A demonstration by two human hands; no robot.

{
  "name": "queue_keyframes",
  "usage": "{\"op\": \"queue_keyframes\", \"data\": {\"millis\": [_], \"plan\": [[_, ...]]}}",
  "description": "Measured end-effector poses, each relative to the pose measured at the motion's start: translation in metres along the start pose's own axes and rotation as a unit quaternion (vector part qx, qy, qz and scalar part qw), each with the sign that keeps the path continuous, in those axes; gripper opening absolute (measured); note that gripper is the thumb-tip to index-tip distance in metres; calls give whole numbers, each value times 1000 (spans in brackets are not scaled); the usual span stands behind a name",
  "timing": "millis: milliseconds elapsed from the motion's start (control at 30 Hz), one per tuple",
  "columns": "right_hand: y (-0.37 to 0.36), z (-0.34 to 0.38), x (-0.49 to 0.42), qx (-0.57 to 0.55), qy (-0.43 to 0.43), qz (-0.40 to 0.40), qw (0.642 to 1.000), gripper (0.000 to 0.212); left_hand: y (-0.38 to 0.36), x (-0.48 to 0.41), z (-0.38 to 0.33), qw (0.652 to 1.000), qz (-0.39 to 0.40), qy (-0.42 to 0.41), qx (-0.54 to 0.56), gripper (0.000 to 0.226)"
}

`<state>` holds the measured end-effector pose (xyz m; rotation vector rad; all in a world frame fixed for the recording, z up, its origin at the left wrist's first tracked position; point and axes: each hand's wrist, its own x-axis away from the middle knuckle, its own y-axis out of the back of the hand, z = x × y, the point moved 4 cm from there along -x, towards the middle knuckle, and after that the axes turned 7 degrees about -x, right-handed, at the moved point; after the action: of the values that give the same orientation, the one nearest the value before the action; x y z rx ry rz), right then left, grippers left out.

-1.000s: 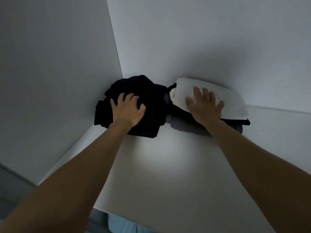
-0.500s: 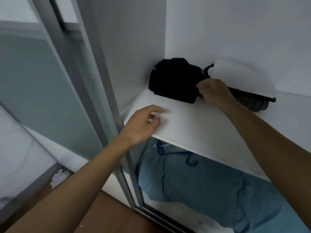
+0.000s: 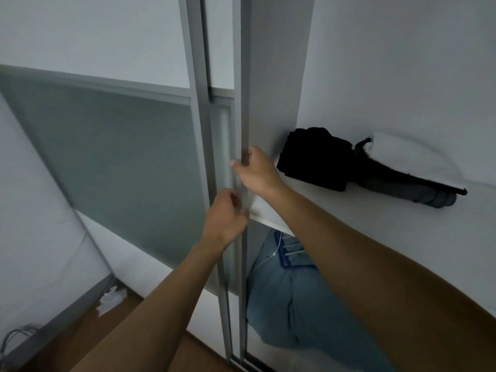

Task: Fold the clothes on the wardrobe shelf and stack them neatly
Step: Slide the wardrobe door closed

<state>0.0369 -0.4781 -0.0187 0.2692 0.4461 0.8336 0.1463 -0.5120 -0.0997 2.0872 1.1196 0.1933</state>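
Down at 8 o'clock, a few cables [image 3: 16, 334] and a crumpled white scrap [image 3: 112, 299] lie by the wooden floor [image 3: 80, 342]. Above them, toward 9 o'clock, slants the frosted door panel [image 3: 120, 146]. Near the centre my left hand [image 3: 225, 218] is curled round the door's grey upright rail [image 3: 243, 89]. My right hand [image 3: 257, 173] grasps the same rail just above it, at about 1 o'clock from the left one. Neither hand touches any clothing. At 3 o'clock from my right hand, the wardrobe shelf [image 3: 375, 210] carries the folded clothes. A black bundle [image 3: 316, 157] sits in the corner against the side wall. Touching its right side is a second pile, with a white folded cloth [image 3: 410, 159] on top, a thin black layer under it and a grey garment [image 3: 429, 196] at the bottom. Below the shelf, toward 5 o'clock, blue jeans [image 3: 290, 310] show between the rail and my right forearm.
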Motion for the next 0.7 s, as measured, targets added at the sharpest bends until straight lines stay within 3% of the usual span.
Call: {"op": "queue_keyframes", "data": {"millis": [133,333,500,700], "plan": [[2,-8,2,71,9,-23,997,30,2,-9,11,996,10,34,83,19],[26,-15,23,88,-10,-51,995,28,-5,15,-4,983,73,52,160,21],[69,-25,52,110,-12,-62,992,42,-25,40,-36,974,127,29,186,25],[136,-44,97,119,-19,-90,989,35,-67,72,-81,965,168,-18,202,26]]}}
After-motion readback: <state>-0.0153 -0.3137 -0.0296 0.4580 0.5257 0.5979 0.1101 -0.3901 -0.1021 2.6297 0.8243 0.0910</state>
